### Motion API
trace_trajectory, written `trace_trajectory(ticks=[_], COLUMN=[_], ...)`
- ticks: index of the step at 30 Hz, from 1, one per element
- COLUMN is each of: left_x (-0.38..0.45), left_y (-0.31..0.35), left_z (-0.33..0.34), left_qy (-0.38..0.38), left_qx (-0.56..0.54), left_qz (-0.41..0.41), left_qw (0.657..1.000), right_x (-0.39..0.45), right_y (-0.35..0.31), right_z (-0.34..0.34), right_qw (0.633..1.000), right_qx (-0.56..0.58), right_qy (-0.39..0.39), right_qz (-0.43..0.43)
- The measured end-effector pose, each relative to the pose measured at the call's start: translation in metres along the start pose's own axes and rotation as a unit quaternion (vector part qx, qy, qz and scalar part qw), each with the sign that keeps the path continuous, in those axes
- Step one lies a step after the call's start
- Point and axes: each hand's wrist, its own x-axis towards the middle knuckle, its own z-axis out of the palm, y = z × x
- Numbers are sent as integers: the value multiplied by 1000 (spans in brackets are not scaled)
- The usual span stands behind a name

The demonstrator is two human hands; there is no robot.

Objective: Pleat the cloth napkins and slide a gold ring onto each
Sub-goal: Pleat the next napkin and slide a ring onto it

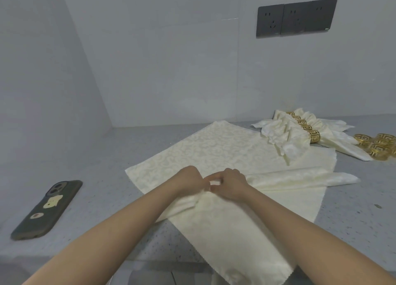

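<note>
Both hands meet at the middle of the work. My left hand (189,180) has its fingers curled down onto the gathered cloth, pinching the folds, and my right hand (230,184) pinches the same gather just beside it, thumb and forefinger tips close to the left hand's.

Between them is the napkin in work (225,224), a cream damask square lying cornerwise on the grey speckled counter (96,194). It is bunched at the centre under my fingers; one pleated wing (300,177) runs out to the right and a flatter part falls toward the near counter edge. A second flat napkin (214,147) lies beneath and beyond it.

Handling judgement: the cloth looks light, soft and limp, with a smooth sheen, so I expect the pleats to slacken or slide apart if the pinch is eased. The sound place to hold is the waist of the gather, where both hands now are, with all folds stacked and squeezed narrow so that a ring can pass over. Holding at a loose corner would let the pleats fan out.

Further right, the finished napkins (287,132) lie in a row, each with a gold ring at its middle. The loose gold rings (377,148) sit in a cluster beyond them, well apart from my hands; they look rigid and openwork, and may snag a stray fold.

A phone (47,209) lies face down at far left.
</note>
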Motion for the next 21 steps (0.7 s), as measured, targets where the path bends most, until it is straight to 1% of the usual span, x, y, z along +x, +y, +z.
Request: trace_trajectory(ticks=[2, 4, 5, 8, 11, 13, 18, 21], left_x=[-4, -6, -6, -8, -7, -7, -7, -12], left_y=[8, 13, 14, 15, 13, 7, 0, -7], left_z=[-9, -17, -19, -25, -20, -11, 7, 14], left_qy=[-41, -93, -114, -155, -125, -98, 6, 58], left_qx=[-4, -18, -22, -22, 24, 24, 23, 34], left_qz=[-30, -30, -21, 5, 51, 77, 113, 139], left_qw=[999, 995, 993, 988, 991, 992, 993, 988], right_x=[-4, -9, -12, -15, -15, -16, -17, -19], right_y=[7, 13, 14, 13, 14, 14, 16, 19], right_z=[-4, -10, -12, -15, -16, -15, -15, -18], right_qw=[997, 988, 985, 987, 989, 989, 986, 991], right_qx=[74, 155, 173, 157, 146, 146, 151, 110], right_qy=[-4, -6, -7, -12, -22, -35, -55, -70], right_qz=[-14, -3, 3, 12, 6, -12, -41, -38])
